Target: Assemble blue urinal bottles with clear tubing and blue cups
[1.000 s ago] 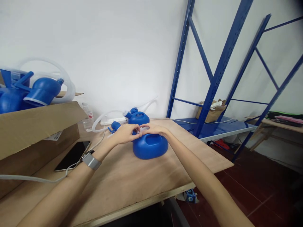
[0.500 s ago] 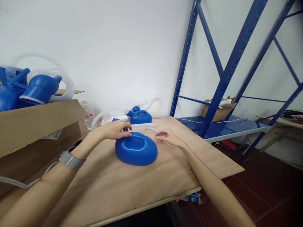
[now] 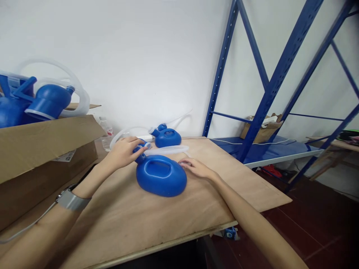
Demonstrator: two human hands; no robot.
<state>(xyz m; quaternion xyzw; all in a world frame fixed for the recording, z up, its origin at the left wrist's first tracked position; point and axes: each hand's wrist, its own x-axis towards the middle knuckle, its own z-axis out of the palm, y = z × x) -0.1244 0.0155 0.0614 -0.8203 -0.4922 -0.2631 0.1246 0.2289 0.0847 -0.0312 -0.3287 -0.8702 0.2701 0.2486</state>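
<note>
A blue plastic urinal bottle [image 3: 161,183] with a moulded loop handle lies on the wooden table before me. My left hand [image 3: 126,151] is closed around its neck at the upper left, thumb on the near side and fingers over the top; the palm hides part of the neck. At the bottle's right end is my right hand [image 3: 196,168], fingertips pinched together close to the blue wall. What they hold, if anything, is too small to make out. Behind the bottle a clear flexible tube [image 3: 168,150] runs across the table.
A second blue bottle [image 3: 168,138] stands near the wall. On the left, a cardboard box [image 3: 50,145] holds several blue bottles and tubes, with a clear water bottle [image 3: 106,136] beside it. A blue metal rack [image 3: 263,97] rises at right.
My left hand has shifted left from the handle to the neck, which now shows. My right hand has come slightly closer to the bottle's right end.
</note>
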